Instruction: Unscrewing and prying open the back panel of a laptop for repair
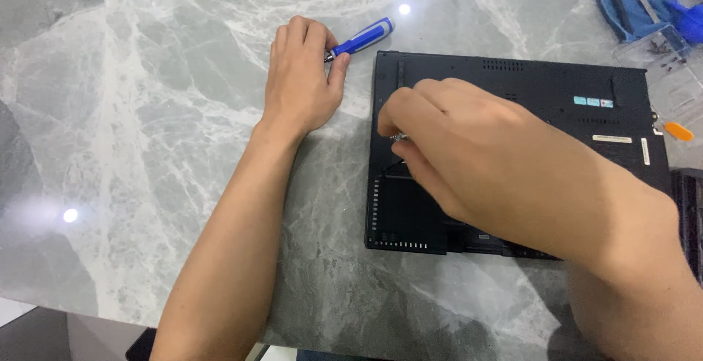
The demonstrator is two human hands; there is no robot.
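Both forearms are bare to the picture's lower edge: no sleeve, cuff, watch or strap shows. The left hand (300, 83) and the right hand (469, 156) wear no gloves and no rings on the fingers in view. The nails that show are short and unpainted.

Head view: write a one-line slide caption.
Left hand holds a blue screwdriver; right hand pinches something small on an upturned black laptop.

Repair bench — upturned laptop (512, 149), screwdriver (362, 39), marble table (146, 149)
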